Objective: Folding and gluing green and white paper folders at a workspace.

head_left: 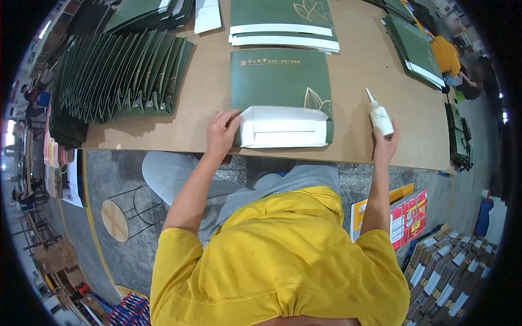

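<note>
A green paper bag (274, 79) with a gold leaf drawing lies flat on the table before me, its bottom end folded open to show a white inside (285, 120). At the left corner of that bottom, my left hand (222, 131) is closed on the bag's edge with curled fingers. To the right of the bag, my right hand (385, 145) is wrapped round the lower end of a white squeeze bottle (380, 117). The bottle's narrow nozzle points away from me, apart from the bag.
A fanned row of folded green bags (119, 76) stands at the left. Flat green bags (280, 19) lie beyond mine, and another stack (416, 51) is at the far right of the brown table (201, 89). A round stool (115, 220) stands on the floor.
</note>
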The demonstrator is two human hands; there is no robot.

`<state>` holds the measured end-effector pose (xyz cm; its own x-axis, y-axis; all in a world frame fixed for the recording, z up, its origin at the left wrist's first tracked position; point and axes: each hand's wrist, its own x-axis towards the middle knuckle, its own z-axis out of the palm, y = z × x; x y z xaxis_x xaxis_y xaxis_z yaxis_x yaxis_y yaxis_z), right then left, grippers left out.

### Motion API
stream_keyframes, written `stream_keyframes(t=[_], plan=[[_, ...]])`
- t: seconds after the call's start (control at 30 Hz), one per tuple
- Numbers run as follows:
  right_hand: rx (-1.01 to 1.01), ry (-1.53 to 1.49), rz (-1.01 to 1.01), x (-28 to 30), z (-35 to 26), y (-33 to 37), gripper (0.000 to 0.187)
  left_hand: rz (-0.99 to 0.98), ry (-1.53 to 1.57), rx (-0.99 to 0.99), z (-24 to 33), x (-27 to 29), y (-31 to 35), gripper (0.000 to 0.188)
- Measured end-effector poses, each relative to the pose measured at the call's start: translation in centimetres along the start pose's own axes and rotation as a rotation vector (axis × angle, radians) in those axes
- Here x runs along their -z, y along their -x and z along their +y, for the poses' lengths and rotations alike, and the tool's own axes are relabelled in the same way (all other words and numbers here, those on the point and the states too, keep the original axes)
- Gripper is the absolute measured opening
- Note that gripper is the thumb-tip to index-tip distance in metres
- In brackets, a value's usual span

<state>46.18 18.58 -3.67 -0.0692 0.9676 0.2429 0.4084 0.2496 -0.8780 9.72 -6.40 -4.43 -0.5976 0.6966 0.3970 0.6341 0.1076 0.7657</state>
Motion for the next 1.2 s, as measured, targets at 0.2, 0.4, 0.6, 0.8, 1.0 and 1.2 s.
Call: stream_keyframes(t=[0.2,0.4,0.6,0.8,1.0,1.2], plan=[[-0.366,-1.219,-0.118,-1.6,-7.8,0.4,0.050,0.092,-0.006,0.013,-0.2,-1.8,-0.1,0.007],[-0.007,-0.532,-0.348,-6.1,-16.6,5.0,0.056,0.060,-0.026,0.022,-0.1,-1.6,0.1,0.009],[0.744,0.038,-0.488,-10.4,-19.6,8.1,0.054,0.070,-0.018,0.006,-0.1,-1.9,0.2,0.011],[0.966,0.142,-0.457,-12.1,-20.5,8.4,0.051,0.094,0.000,0.001,0.3,-1.8,0.0,0.010],[0.989,0.160,-0.478,-13.0,-20.8,8.5,0.049,0.089,-0.002,-0.013,0.3,-1.8,0.0,0.009],[0.971,0.178,-0.500,-12.8,-20.9,8.7,0.048,0.084,-0.018,-0.031,0.1,-1.8,0.1,0.009]])
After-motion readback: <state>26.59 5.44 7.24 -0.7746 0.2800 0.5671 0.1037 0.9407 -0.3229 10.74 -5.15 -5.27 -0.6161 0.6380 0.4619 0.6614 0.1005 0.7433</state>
